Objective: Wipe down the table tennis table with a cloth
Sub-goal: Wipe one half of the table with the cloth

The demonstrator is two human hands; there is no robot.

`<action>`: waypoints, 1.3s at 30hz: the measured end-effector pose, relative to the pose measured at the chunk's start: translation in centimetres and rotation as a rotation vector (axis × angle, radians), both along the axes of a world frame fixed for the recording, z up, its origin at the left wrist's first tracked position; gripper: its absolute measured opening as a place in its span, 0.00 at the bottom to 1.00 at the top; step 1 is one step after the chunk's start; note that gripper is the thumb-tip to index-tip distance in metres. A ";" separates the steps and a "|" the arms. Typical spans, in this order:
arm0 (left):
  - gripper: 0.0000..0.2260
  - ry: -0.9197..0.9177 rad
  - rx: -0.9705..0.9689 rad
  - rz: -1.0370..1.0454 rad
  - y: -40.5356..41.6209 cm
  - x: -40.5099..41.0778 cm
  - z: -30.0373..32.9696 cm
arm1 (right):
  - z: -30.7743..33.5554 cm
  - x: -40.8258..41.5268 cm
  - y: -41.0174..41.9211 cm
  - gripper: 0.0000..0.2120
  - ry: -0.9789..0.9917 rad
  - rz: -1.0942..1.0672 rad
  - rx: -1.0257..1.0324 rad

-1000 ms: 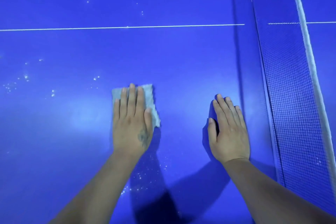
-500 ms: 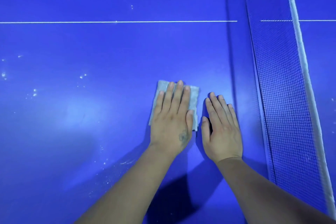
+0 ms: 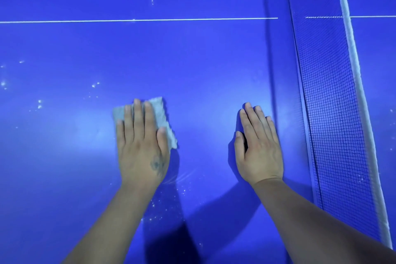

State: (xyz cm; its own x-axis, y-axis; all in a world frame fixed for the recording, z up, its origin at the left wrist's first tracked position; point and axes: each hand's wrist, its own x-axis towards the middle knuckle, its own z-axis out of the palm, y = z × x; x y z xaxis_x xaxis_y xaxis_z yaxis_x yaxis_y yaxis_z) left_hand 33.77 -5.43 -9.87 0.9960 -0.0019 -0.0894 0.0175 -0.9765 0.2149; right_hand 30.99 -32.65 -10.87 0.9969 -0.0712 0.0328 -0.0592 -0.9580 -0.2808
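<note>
The blue table tennis table (image 3: 192, 60) fills the view. My left hand (image 3: 141, 146) lies flat with straight fingers on a small pale grey cloth (image 3: 160, 113) and presses it onto the table; the cloth shows beyond the fingertips and to the right of the thumb. My right hand (image 3: 258, 146) rests flat on the bare table with fingers straight and together, a hand's width from the net and well to the right of the cloth.
The net (image 3: 334, 113) with its white top band (image 3: 360, 92) runs from top to bottom at the right. A white centre line (image 3: 137, 20) crosses the table at the back. White specks (image 3: 39, 104) dot the surface at left, top and between my forearms.
My left hand has slid the cloth back to the left, away from my right hand, after coming close beside it half a second ago. My right hand stays in place.
</note>
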 end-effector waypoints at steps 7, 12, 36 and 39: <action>0.30 0.046 0.008 -0.170 -5.7 -7.5 0.1 | 0.1 0.1 0.1 0.27 0.002 -0.003 -0.016; 0.29 -0.017 -0.013 -0.307 -10.1 -3.8 -0.3 | 0.0 0.1 0.1 0.27 -0.010 -0.009 -0.019; 0.29 -0.051 -0.021 -0.102 -5.4 -15.4 -0.4 | 0.0 -0.3 0.4 0.33 0.066 0.023 -0.105; 0.29 -0.087 -0.034 -0.165 -7.8 -13.7 -0.9 | 0.7 -2.1 0.8 0.33 0.054 0.022 -0.093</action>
